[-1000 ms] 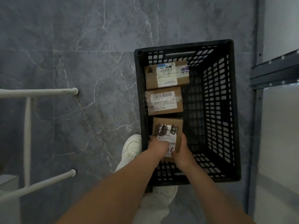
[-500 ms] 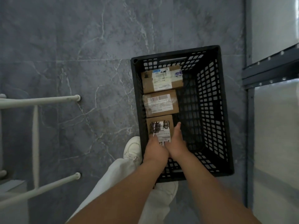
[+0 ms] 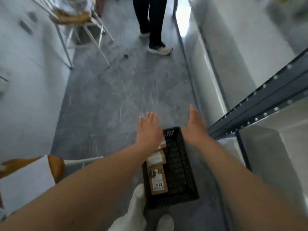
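Bare forearms (image 3: 100, 177), white trousers (image 3: 133, 207), white shoe (image 3: 164, 222).

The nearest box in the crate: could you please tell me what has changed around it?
The left hand and right hand let go of the nearest box and rose out of the crate, fingers straight. The other boxes stayed in their row.
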`<state>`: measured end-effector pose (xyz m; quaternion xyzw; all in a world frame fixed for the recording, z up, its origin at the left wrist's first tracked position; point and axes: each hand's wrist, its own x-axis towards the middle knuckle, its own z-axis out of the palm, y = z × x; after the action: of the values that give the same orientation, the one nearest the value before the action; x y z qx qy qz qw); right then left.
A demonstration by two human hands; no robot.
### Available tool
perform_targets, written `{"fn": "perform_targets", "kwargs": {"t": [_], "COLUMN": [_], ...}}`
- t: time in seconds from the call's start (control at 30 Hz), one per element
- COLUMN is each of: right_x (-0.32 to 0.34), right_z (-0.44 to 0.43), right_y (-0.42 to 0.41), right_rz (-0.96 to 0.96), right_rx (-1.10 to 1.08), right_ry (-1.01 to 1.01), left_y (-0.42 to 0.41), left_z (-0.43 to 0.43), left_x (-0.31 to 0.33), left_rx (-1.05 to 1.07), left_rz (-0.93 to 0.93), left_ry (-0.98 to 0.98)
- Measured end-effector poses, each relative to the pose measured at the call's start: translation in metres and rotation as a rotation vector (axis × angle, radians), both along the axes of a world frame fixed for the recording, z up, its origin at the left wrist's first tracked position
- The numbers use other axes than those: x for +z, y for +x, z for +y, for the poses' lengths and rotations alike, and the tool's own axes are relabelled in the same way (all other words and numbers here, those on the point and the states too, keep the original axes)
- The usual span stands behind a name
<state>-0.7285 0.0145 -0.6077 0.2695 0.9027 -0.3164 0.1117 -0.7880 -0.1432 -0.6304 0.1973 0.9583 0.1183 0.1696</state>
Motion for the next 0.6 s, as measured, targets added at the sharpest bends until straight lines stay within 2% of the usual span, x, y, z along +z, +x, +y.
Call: {"fn": "perform_targets", "kwargs": {"t": [0.17, 0.3, 0.4, 0.6], "right_x": [0.184, 0.289, 0.355, 0.457], "right_z": [0.025, 0.015, 0.011, -0.010], "right_y": [0.007, 0.032, 0.042, 0.049], "right_rz": [0.329, 0.447, 0.496, 0.644], "right_rx": [-0.043, -0.031, -0.048, -0.186], "right_ry": [0.250, 0.361, 0.463, 0.650], "left_y": [-0.005, 0.026, 0.051, 0.055], "left_z": [0.020, 0.025, 0.028, 0.022], "left_x": [0.188, 0.309, 0.371, 0.458], "left_rx": [0.009, -0.017, -0.017, -0.239], "left_rz": [0.304, 0.521, 0.597, 0.747], "left_ry": [0.258, 0.405, 0.528, 0.628]}}
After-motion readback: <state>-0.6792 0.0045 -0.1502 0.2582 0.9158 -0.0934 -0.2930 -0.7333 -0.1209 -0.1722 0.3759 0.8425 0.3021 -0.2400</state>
